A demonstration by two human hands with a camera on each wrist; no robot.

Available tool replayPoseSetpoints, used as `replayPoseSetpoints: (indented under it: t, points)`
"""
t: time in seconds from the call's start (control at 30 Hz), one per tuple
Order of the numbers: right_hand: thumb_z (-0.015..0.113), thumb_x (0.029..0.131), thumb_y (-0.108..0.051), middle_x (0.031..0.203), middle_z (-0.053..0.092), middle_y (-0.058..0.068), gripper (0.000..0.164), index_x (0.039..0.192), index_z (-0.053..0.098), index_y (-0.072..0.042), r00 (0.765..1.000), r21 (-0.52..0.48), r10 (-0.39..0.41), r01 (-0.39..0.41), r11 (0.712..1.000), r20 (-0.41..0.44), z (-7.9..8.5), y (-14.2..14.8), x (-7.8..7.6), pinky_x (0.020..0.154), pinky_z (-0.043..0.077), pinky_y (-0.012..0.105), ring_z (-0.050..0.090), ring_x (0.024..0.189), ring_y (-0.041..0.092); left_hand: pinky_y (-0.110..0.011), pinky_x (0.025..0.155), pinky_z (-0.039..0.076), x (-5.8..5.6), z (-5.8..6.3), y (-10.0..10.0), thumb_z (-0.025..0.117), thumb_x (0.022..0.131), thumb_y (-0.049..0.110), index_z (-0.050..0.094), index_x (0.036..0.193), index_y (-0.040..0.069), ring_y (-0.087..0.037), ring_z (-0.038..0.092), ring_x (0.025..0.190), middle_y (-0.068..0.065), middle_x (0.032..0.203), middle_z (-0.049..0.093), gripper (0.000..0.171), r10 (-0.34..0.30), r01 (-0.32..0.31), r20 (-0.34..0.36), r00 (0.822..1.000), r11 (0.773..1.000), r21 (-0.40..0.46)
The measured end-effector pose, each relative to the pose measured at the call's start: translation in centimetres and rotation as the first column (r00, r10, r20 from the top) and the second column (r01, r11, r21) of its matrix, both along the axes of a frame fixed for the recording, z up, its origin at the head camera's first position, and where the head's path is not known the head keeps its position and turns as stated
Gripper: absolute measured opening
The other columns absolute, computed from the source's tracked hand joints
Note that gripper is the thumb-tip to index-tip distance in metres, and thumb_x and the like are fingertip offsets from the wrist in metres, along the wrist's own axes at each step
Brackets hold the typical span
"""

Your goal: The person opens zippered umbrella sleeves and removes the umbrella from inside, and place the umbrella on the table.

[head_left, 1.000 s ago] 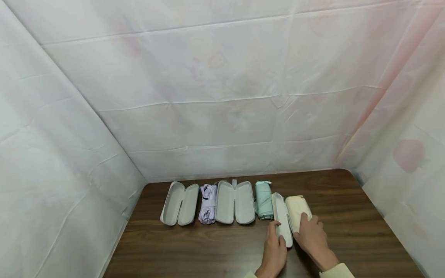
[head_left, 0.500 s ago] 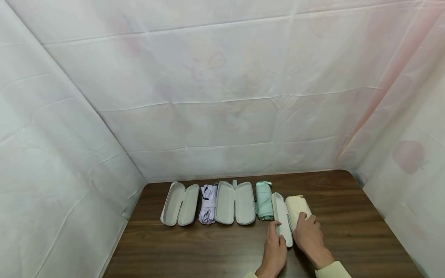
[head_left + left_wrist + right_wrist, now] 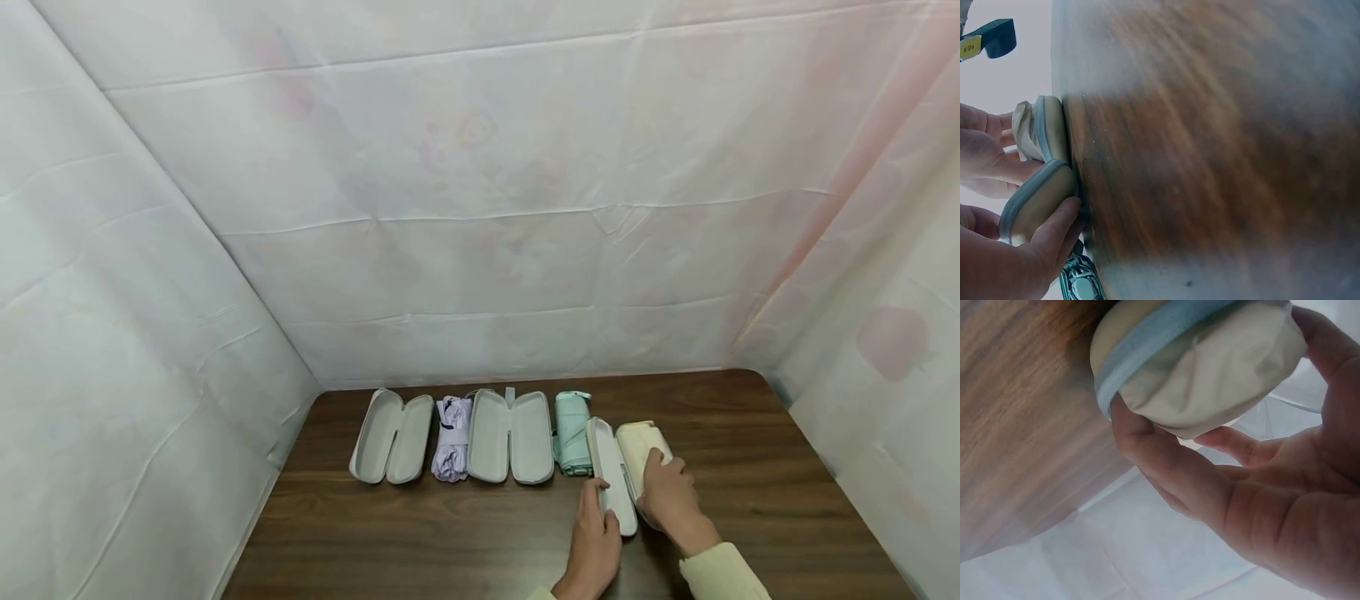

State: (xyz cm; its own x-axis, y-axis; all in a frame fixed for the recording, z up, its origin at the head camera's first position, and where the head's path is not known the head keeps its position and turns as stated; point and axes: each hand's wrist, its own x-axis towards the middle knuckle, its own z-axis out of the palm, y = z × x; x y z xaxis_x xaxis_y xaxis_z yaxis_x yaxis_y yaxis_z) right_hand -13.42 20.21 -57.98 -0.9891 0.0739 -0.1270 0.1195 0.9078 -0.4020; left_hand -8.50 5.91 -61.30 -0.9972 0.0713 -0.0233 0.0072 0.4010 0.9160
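Note:
An unzipped cream case (image 3: pixel 617 493) lies spread open toward the right of the brown table. In its right half sits a cream folded umbrella (image 3: pixel 637 443), its wrinkled fabric bulging above the blue-grey zip edge in the right wrist view. My right hand (image 3: pixel 670 498) holds the umbrella and the near end of that half, thumb and fingers on either side of it. My left hand (image 3: pixel 592 540) grips the case's left half by its near end, the thumb on the inner side. Immediately left of the case lies a green folded umbrella (image 3: pixel 573 433).
Left of the green umbrella stands an open grey case (image 3: pixel 531 437). Beyond it come a lilac folded umbrella (image 3: pixel 452 442) and another open grey case (image 3: pixel 411 440). Patterned white cloth (image 3: pixel 480 208) encloses the back and sides of the table (image 3: pixel 390 542).
My right hand has shifted slightly left over the cream umbrella, its wrist drawing inward. My left hand keeps its grip, and the head view has drifted a little.

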Motion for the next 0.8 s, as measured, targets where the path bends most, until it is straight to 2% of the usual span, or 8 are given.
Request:
replayPoseSetpoints:
  t: [0.17,0.37,0.43,0.6,0.8]
  points:
    - [0.084,0.074,-0.004,0.093,0.044,0.044,0.063,0.111,0.038,0.018,0.999,0.018,-0.003,0.003,1.000,-0.035,-0.19,-0.20,0.07,0.064,0.056,0.063,0.058,0.078,0.059,-0.035,0.100,0.051,0.01,-0.07,-0.08,0.053,0.102,0.002,0.051,0.130,0.018,-0.021,0.056,0.131,-0.005,0.148,0.052,0.032,-0.007,0.007,-0.011,1.000,1.000,-0.003]
    - [0.083,0.079,-0.006,0.101,0.042,0.049,0.073,0.125,0.035,0.025,0.998,0.039,-0.012,0.014,0.999,-0.065,-0.49,-0.69,0.62,0.064,0.056,0.064,0.057,0.084,0.061,-0.035,0.100,0.051,0.07,-0.08,-0.14,0.053,0.103,0.001,0.051,0.129,0.018,-0.022,0.056,0.131,-0.005,0.148,0.052,0.031,-0.013,0.013,-0.015,1.000,1.000,-0.003]
    - [0.082,0.080,-0.004,0.101,0.042,0.049,0.072,0.125,0.034,0.025,0.997,0.035,-0.011,0.013,0.999,-0.071,-0.45,-0.68,0.73,0.063,0.056,0.064,0.057,0.082,0.061,-0.036,0.100,0.052,0.05,-0.03,-0.14,0.053,0.103,0.001,0.050,0.130,0.018,-0.023,0.056,0.132,-0.005,0.149,0.052,0.031,-0.018,0.018,-0.010,1.000,1.000,-0.001]
    - [0.079,0.078,0.001,0.096,0.043,0.045,0.064,0.121,0.036,0.022,0.999,0.013,-0.002,0.002,1.000,-0.046,-0.24,-0.38,0.37,0.062,0.056,0.063,0.058,0.076,0.058,-0.037,0.100,0.052,-0.03,0.08,-0.24,0.053,0.104,0.001,0.050,0.130,0.019,-0.023,0.056,0.133,-0.006,0.150,0.051,0.032,-0.022,0.022,-0.002,1.000,1.000,0.002]
    - [0.080,0.077,0.001,0.097,0.042,0.045,0.062,0.117,0.036,0.020,1.000,-0.013,-0.002,0.002,1.000,-0.009,0.14,-0.12,-0.01,0.064,0.055,0.064,0.058,0.077,0.059,-0.037,0.099,0.052,-0.06,0.13,-0.30,0.053,0.104,0.001,0.050,0.130,0.019,-0.023,0.057,0.131,-0.006,0.149,0.052,0.032,-0.026,0.026,-0.005,1.000,1.000,-0.002]
